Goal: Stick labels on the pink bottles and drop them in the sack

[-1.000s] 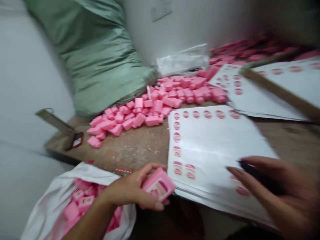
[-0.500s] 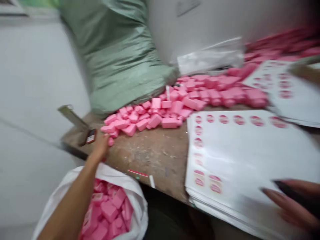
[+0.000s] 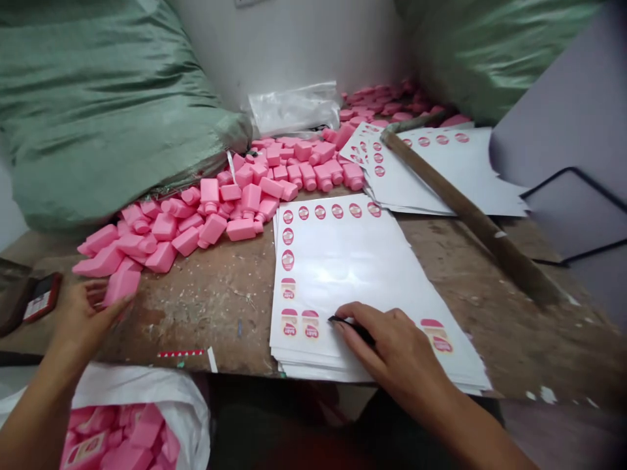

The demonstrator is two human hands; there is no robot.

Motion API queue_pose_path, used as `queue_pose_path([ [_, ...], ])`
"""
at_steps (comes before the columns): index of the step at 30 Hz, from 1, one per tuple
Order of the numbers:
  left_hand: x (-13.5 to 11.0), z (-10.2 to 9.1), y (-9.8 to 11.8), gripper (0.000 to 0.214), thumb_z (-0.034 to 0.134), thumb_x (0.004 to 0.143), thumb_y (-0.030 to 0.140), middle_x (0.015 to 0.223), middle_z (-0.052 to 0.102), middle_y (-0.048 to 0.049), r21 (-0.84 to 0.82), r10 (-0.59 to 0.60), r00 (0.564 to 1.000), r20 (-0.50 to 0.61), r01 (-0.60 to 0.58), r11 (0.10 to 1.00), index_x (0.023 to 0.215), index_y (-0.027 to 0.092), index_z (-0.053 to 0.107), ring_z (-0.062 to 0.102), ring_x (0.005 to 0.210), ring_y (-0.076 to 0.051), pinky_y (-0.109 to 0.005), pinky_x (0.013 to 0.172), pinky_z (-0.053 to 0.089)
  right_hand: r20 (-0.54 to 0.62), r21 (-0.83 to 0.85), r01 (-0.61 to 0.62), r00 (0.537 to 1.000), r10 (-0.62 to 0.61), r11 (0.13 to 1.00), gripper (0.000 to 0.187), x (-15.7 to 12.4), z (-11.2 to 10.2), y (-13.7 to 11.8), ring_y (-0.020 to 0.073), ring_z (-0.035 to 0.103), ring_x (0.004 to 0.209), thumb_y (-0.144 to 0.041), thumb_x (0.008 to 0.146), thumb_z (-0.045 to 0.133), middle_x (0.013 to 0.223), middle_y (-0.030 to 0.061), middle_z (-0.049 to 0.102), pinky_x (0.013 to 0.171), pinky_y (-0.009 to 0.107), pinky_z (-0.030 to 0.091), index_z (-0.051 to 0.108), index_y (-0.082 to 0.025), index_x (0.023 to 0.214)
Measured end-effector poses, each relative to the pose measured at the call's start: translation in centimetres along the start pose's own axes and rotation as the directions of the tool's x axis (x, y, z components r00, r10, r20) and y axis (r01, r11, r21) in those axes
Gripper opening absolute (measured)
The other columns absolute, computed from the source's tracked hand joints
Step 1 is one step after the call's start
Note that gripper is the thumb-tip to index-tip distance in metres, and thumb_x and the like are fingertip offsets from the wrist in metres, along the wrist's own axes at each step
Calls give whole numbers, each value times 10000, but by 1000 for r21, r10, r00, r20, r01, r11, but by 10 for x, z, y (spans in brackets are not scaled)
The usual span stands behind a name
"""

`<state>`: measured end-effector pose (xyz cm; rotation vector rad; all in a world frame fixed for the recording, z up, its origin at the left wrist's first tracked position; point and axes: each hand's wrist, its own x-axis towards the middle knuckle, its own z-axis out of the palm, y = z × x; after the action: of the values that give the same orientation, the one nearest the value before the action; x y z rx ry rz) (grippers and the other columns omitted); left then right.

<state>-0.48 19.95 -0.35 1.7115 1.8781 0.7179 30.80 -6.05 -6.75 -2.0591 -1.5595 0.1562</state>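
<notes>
My left hand (image 3: 88, 316) is at the near-left end of a heap of pink plastic bottles (image 3: 210, 196). Its thumb and fingers close around one pink bottle (image 3: 123, 282) at the edge of the heap. Over a stack of white sticker sheets (image 3: 343, 261) hovers or rests my right hand (image 3: 386, 339), pinching a slim black pointed tool (image 3: 360, 328); its exact kind is unclear. The tool's tip is beside a pink-and-cream label (image 3: 310, 324) on the top sheet. Round pink stickers line the sheet's left and far edges.
Below the table edge, a white sack (image 3: 191, 405) holds several pink bottles. A red-edged phone (image 3: 42, 297) lies far left. Green sacks (image 3: 122, 117) stand behind. More sheets (image 3: 431, 176) lie under a wooden bar (image 3: 460, 209). A clear plastic bag (image 3: 294, 108) sits at the back.
The view has swung right. My left hand now has a bottle between its fingers. My right hand has come in over the sticker sheet's lower part with the black tool.
</notes>
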Motion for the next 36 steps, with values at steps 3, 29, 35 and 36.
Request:
queue_pose_path([
  [3,-47,30,43,456,770,666,221,966,635,40,-528,-13,921,390,235,816,1060,259,544,586,822,-139,-259,736,479,40,-8,-60,997,60,998,245,1,-3,9,190,599,581,-335,906,416,735,17,715,577,316,400,645,-251,887],
  [29,-139,165,113,339,670,773,178,937,680,-107,-538,145,526,838,752,380,1093,137,565,636,928,-200,-375,867,511,7,-151,-62,998,63,987,277,13,-1,-3,173,503,475,-299,924,392,618,-2,689,557,311,297,634,-223,813],
  [35,-139,165,112,339,666,783,182,942,679,-102,-538,183,510,840,745,393,1102,143,561,635,900,-184,-353,851,510,59,-178,-121,989,133,977,265,17,-1,-5,176,501,479,-304,905,419,615,6,685,553,310,300,646,-227,791],
  [36,-139,165,112,336,667,785,185,951,679,-106,-539,185,510,840,744,395,1101,141,562,636,901,-184,-351,851,509,79,-161,-146,984,161,976,250,17,-2,-5,179,512,490,-309,898,433,611,2,681,548,306,305,647,-233,794],
])
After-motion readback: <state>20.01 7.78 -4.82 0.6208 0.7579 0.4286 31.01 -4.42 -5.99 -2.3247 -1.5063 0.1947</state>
